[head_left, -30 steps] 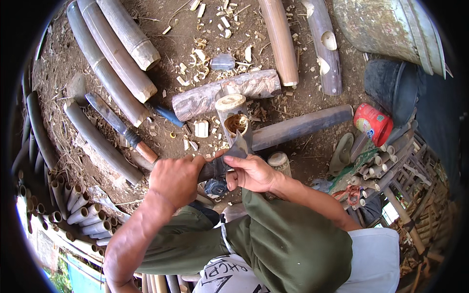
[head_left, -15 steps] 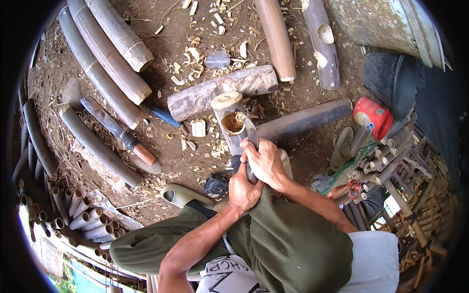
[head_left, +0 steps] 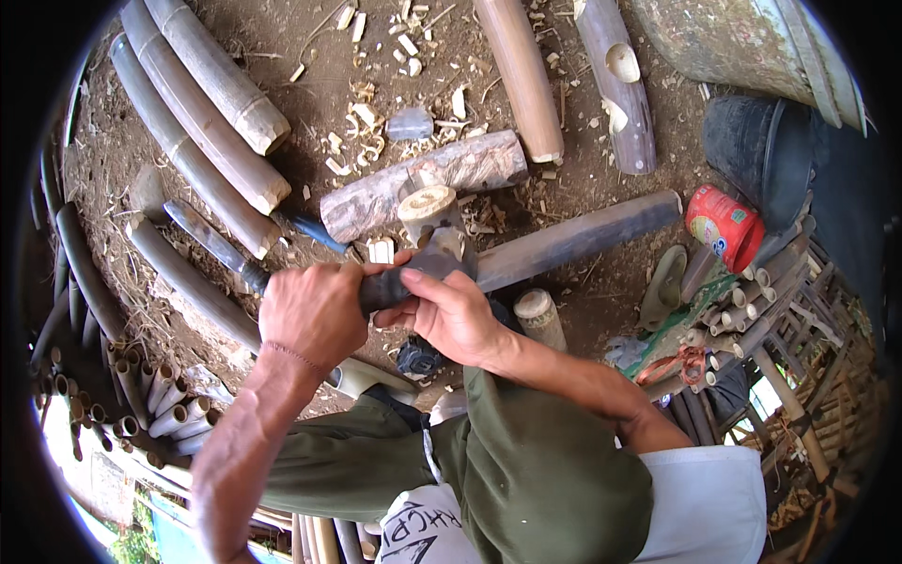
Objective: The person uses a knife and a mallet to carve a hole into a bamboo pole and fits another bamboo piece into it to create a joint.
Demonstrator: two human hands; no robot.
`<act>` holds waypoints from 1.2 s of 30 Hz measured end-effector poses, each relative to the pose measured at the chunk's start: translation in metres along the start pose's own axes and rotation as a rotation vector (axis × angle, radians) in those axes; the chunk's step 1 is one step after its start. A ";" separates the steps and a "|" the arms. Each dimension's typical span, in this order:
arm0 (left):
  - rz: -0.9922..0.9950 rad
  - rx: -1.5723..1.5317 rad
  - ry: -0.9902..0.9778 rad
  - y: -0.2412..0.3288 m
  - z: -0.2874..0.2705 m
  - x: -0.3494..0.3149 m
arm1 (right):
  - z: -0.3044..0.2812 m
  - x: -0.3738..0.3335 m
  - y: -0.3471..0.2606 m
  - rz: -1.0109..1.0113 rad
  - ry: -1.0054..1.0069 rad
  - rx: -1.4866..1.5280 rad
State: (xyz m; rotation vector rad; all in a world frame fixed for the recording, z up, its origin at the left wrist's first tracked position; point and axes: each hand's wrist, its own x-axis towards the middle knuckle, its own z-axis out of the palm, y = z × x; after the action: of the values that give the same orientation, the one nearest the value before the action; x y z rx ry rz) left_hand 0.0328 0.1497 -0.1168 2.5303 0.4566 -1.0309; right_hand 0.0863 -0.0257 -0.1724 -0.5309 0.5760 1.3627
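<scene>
My left hand point(head_left: 315, 315) is closed around the dark handle end of a knife point(head_left: 381, 291). Close beside it, my right hand point(head_left: 456, 315) also grips the knife, thumb along the top and fingers curled beneath. The blade is smeared and hard to make out where it crosses the bamboo tube. That bamboo tube point(head_left: 428, 203) shows its pale cut end just beyond my hands, near a log. Its lower part is hidden behind my hands, and the carved hole in its side is out of sight.
The rough log point(head_left: 423, 183) lies just beyond the tube, among wood chips. Bamboo lengths point(head_left: 193, 122) lie at the left beside another knife point(head_left: 211, 240). To the right are a long bamboo piece point(head_left: 583, 240), a red container point(head_left: 723, 228) and a dark bucket point(head_left: 752, 141).
My left hand has swung left and up, and my right hand has shifted left. The knife has turned from roughly upright to slanting sideways. The tube's hole no longer shows.
</scene>
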 end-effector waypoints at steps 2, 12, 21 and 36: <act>0.111 0.220 -0.134 0.025 -0.052 0.028 | -0.009 0.002 -0.011 0.010 -0.086 0.242; 0.017 0.124 -0.420 0.041 -0.035 0.021 | -0.017 -0.017 -0.022 0.211 -0.013 0.101; 0.078 -1.182 -0.640 0.061 0.018 -0.025 | -0.008 -0.076 -0.084 -0.228 0.038 -1.452; -0.347 -2.435 -0.030 0.118 0.059 0.037 | 0.064 -0.006 -0.141 0.300 -0.173 -2.452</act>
State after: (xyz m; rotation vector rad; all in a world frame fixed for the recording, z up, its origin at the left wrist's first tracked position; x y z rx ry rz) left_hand 0.0727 0.0254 -0.1573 0.2153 1.0792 -0.0127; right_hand 0.2301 -0.0073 -0.1172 -2.1660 -1.6464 1.7465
